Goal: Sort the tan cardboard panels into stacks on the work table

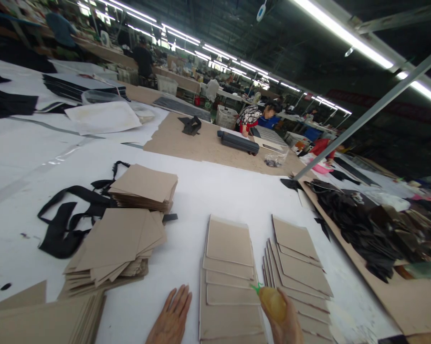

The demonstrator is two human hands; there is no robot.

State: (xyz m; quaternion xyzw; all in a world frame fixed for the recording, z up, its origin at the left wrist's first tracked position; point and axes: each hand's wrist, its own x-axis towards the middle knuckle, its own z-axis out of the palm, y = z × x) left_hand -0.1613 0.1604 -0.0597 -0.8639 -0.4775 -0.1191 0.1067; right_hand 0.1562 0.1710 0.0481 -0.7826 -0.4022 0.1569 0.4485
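Note:
My left hand (171, 315) lies flat on the white tabletop (186, 234), fingers stretched out and nothing in it. It is just left of a column of overlapping brown cardboard pieces (229, 243). In my right hand (289, 322) is a rounded yellowish squeeze bottle (273, 304) with a green tip that points up and left. The bottle is over the gap between that column and a second row of overlapping cardboard pieces (297, 239) on the right. My fingers are wrapped round the bottle, partly hidden behind it.
Stacks of cardboard (118, 234) stand to the left, beside black fabric strips (63, 229). A metal pole (373, 112) rises from the right table edge, near piled dark material (358, 229). A dark roll (238, 142) lies farther back, where a person (251, 117) leans over the table.

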